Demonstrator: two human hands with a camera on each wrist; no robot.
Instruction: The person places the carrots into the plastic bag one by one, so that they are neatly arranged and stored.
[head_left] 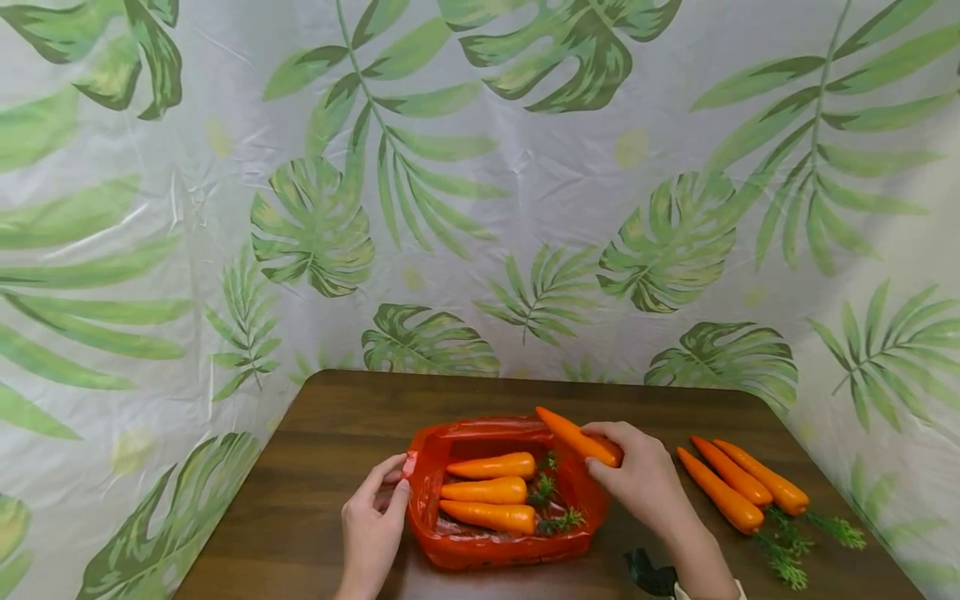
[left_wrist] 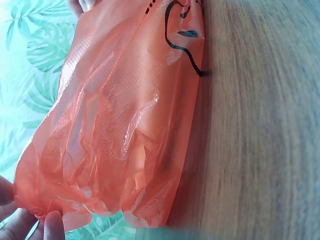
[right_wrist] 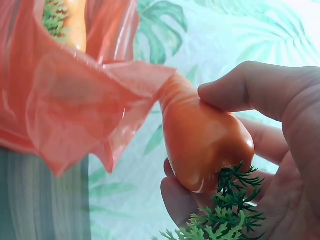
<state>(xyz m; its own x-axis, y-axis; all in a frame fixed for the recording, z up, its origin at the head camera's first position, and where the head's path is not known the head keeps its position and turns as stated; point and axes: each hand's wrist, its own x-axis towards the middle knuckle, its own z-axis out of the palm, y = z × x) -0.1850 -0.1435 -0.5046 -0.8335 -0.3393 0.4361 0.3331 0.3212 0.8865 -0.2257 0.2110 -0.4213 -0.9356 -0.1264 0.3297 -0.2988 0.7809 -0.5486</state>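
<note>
A red plastic bag (head_left: 498, 554) lies open on the table, its thin sides standing up like a basket. Inside it, three orange carrots (head_left: 491, 490) with green tops lie side by side, tips to the left. My left hand (head_left: 372, 525) pinches the bag's left rim between thumb and fingers; the left wrist view shows these fingertips (left_wrist: 52, 227) on the gathered plastic. Over the bag's right rim, my right hand (head_left: 637, 475) grips another carrot (head_left: 573, 435) by its thick end, tip pointing up and left. Its leafy top (right_wrist: 225, 205) hangs beside the palm in the right wrist view.
Three more carrots (head_left: 738, 483) with green tops lie on the right of the brown wooden table (head_left: 300, 500). A dark object (head_left: 648, 573) sits by the right wrist, its kind unclear. Behind the table hangs a leaf-patterned sheet (head_left: 450, 208).
</note>
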